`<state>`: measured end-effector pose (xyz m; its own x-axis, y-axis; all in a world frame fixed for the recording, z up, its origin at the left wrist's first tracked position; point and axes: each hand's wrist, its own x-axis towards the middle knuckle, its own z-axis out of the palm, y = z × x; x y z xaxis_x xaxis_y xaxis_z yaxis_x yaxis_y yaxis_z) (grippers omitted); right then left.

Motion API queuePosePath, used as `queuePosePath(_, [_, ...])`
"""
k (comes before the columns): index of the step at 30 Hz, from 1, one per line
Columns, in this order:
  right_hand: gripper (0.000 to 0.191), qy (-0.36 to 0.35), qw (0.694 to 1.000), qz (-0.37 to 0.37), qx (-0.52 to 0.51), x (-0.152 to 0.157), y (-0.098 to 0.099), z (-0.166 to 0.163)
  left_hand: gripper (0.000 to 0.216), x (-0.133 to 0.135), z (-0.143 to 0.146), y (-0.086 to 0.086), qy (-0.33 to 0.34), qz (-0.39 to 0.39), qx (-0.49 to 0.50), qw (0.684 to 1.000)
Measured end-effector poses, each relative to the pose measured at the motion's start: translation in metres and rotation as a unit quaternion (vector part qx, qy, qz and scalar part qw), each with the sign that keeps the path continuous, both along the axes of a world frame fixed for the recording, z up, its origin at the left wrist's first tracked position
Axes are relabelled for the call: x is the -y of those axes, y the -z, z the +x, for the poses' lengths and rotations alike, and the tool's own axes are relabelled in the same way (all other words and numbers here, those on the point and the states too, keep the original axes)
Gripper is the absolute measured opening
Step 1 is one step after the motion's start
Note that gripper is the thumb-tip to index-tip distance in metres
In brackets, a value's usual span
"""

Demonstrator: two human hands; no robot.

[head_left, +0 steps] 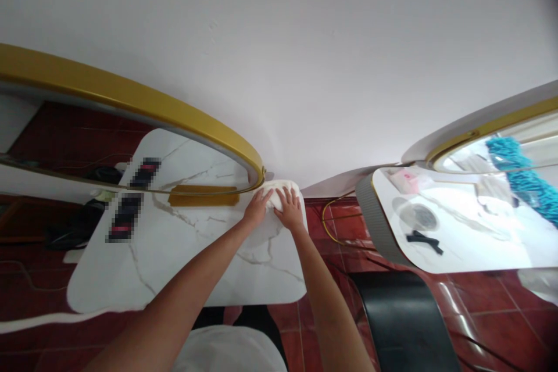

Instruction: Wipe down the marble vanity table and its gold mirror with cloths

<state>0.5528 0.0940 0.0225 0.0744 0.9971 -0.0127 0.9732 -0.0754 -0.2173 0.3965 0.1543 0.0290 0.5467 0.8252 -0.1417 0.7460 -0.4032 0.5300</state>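
The white cloth point(274, 200) sat bunched up at the tabletop's point(183, 273) far right corner, near the wall point(305, 70). Right hand point(289, 209) lay on it with its grip splayed, not clenched; couldn't tell if the left hand's point(257, 207) grip was pinching any. Looked light, floppy and unbreakable to me, so I'd have grabbed a thick fold mid-bundle.

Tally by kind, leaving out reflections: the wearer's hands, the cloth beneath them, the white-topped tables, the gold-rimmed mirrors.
Left hand and right hand: 2
White cloth: 1
White-topped tables: 2
Gold-rimmed mirrors: 2
Total: 7
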Motion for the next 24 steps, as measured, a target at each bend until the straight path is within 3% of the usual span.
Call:
queuePosePath(8, [0.076,0.0,1.0,-0.006,-0.001,0.032,0.001,0.011,0.073,0.031,0.008,-0.001,0.016,0.007,-0.011,1.0])
queuePosePath(24, [0.077,0.034,0.999,0.014,0.004,0.115,-0.004,-0.008,0.069,0.105,-0.002,-0.004,0.045,0.015,-0.029,0.998])
